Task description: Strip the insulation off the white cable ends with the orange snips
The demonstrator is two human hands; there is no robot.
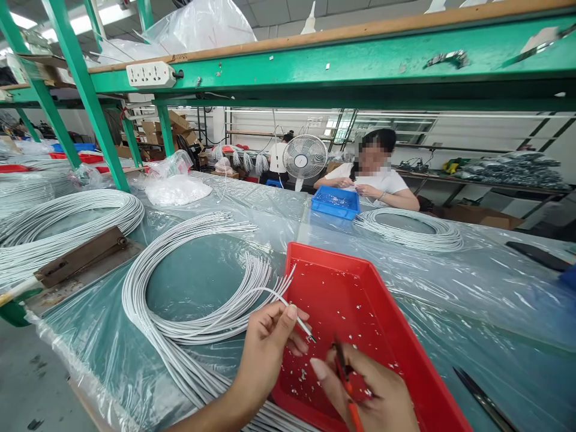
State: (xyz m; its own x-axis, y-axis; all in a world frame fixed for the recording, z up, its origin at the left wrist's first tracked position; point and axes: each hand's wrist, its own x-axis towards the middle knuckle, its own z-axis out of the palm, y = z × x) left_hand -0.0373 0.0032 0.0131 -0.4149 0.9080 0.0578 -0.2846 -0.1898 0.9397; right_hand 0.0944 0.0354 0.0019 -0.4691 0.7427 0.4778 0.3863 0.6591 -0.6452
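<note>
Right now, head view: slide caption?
Left hand holds a white cable near its end over a red tray; right hand grips an orange-handled tool.

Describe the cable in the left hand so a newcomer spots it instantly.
Start at the large red tray in the foreground. Over its left side, the left hand grips one white cable. Unlike those in the neighbouring coil, its dark-tipped end juts alone from that hand.

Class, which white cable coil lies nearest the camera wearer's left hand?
The middle coil, beside the red tray. The left coil and right coil lie farther from the left hand.
</note>
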